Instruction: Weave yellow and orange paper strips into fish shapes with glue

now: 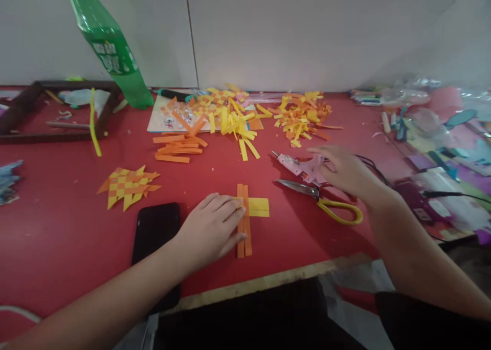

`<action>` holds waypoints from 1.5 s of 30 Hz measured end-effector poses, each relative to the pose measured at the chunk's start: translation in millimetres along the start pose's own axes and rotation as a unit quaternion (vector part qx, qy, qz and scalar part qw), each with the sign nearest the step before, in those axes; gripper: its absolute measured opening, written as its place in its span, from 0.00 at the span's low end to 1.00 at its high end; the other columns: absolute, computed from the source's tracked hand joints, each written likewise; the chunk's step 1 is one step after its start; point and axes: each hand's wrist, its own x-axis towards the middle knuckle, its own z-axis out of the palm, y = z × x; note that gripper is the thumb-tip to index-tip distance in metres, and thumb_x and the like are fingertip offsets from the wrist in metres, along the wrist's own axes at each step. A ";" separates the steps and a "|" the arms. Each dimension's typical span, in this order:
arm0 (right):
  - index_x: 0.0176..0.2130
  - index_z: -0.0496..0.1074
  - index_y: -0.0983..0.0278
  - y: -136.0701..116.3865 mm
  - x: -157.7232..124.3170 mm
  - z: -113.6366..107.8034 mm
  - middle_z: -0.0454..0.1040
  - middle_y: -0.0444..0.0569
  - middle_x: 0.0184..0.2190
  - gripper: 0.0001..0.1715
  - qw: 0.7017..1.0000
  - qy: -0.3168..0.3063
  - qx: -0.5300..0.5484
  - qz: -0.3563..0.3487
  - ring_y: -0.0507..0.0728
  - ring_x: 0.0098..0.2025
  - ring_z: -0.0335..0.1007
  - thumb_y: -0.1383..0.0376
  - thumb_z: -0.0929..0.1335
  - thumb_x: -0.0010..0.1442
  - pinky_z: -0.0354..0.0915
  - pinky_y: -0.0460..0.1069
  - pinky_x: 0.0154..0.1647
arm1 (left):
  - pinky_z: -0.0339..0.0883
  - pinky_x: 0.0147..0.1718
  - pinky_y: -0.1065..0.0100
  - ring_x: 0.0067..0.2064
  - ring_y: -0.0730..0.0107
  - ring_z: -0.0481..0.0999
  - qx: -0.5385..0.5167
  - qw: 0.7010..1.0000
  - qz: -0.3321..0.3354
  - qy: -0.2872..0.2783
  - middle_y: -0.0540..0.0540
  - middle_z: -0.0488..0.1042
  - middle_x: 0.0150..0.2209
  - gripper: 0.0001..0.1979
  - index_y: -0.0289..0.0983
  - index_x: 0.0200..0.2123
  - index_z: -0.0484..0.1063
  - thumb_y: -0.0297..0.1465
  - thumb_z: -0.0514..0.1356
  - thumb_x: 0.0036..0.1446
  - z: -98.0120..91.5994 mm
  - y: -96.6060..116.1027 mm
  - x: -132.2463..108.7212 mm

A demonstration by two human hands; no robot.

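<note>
My left hand (217, 224) lies flat with its fingers stretched over woven paper strips. Two orange paper strips (247, 237) run upright side by side, crossed by yellow paper strips (260, 207) that stick out to the right. My right hand (347, 172) is at the handle of a pink glue gun (303, 167), fingers extended. Whether it touches the glue gun cannot be made out. Just below lie scissors (337, 210) with yellow handles, blades pointing left. A finished woven paper fish (128, 186) in orange and yellow rests left of my left hand.
A black phone (156, 230) lies partly under my left forearm. Loose orange strips (178, 148), yellow strips (233, 119) and paper scraps (303, 114) are along the back. A green bottle (115, 53) leans at back left by a dark frame (49, 136). A purple power strip (422, 204) stands right.
</note>
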 end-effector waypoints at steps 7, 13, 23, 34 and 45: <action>0.54 0.73 0.64 14.1 0.6 26.6 0.78 0.57 0.49 0.34 0.997 -0.042 0.003 -0.057 0.64 0.52 0.71 0.77 0.61 0.50 0.66 0.61 0.54 | 0.65 0.57 0.48 0.55 0.52 0.75 -0.011 1.000 -0.014 -0.011 0.34 0.77 0.53 0.25 0.31 0.54 0.74 0.45 0.56 0.65 -3.1 1.7 2.0; 0.52 0.75 0.66 16.9 11.2 31.2 0.77 0.58 0.45 0.32 0.996 -0.063 -0.006 -0.065 0.63 0.47 0.72 0.77 0.62 0.49 0.66 0.55 0.48 | 0.63 0.59 0.49 0.57 0.53 0.74 0.012 0.999 -0.019 -0.034 0.34 0.77 0.54 0.26 0.31 0.55 0.73 0.46 0.56 0.65 -3.8 2.3 2.9; 0.45 0.76 0.65 4.1 49.2 8.8 0.78 0.55 0.41 0.26 0.989 -0.083 -0.015 -0.125 0.62 0.46 0.70 0.76 0.63 0.47 0.61 0.54 0.48 | 0.62 0.59 0.49 0.57 0.50 0.72 0.026 0.998 -0.011 -0.063 0.34 0.76 0.55 0.28 0.29 0.56 0.71 0.46 0.56 0.65 -7.4 3.2 3.7; 0.46 0.73 0.64 -53.5 73.1 -20.7 0.77 0.54 0.38 0.19 0.971 -0.109 0.030 -0.212 0.59 0.38 0.70 0.68 0.66 0.54 0.61 0.51 0.38 | 0.60 0.60 0.52 0.60 0.50 0.70 0.026 0.997 -0.013 -0.078 0.35 0.73 0.59 0.31 0.30 0.57 0.70 0.50 0.55 0.64 -2.4 1.4 2.7; 0.41 0.72 0.62 -76.8 7.4 -7.9 0.79 0.51 0.36 0.10 0.971 -0.028 0.137 -0.193 0.57 0.36 0.73 0.64 0.65 0.58 0.63 0.50 0.37 | 0.59 0.59 0.50 0.59 0.49 0.70 0.025 0.997 -0.021 -0.072 0.36 0.74 0.58 0.32 0.30 0.59 0.69 0.50 0.54 0.64 -0.9 3.3 1.1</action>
